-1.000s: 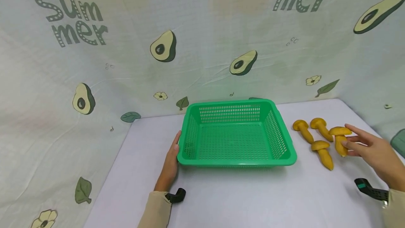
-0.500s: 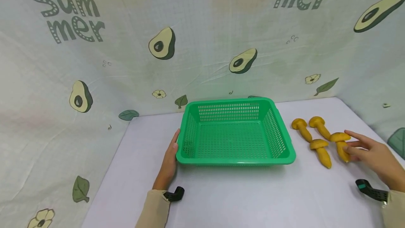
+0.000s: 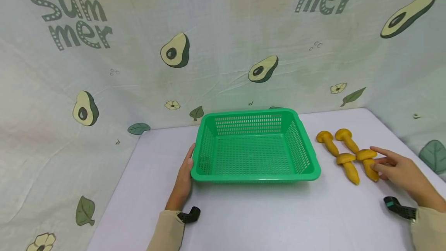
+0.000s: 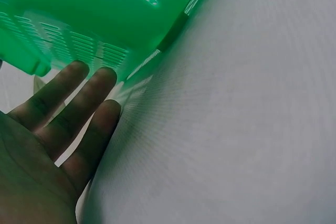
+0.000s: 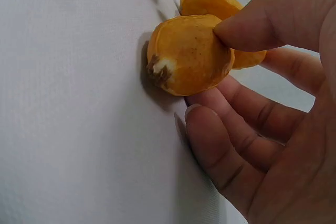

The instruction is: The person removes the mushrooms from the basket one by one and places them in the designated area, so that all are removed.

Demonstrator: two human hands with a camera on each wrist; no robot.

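Note:
At the right of the head view my right hand (image 3: 404,173) pinches the stem of a yellow-orange mushroom (image 3: 368,167), its cap pointing toward the back. The right wrist view shows the thumb on the mushroom's (image 5: 189,53) stem and fingers at its far side and below, close over the white surface. Three similar mushrooms lie just left of it, the nearest one (image 3: 350,169) right at its cap. My left hand (image 3: 183,181) lies along the left side of a green plastic basket (image 3: 256,178). In the left wrist view its fingers (image 4: 79,108) are extended beside the slotted wall.
Nothing lies inside the basket. The white table (image 3: 251,220) extends in front of it. A cloth backdrop (image 3: 223,49) printed with avocados and leaves rises behind the table and along both sides. Black straps with a camera (image 3: 398,207) sit at both wrists.
My right hand has brought the mushroom down and tilted it to lie alongside the others, closer to the nearest one. My left hand stays at the basket. The head view has shifted slightly.

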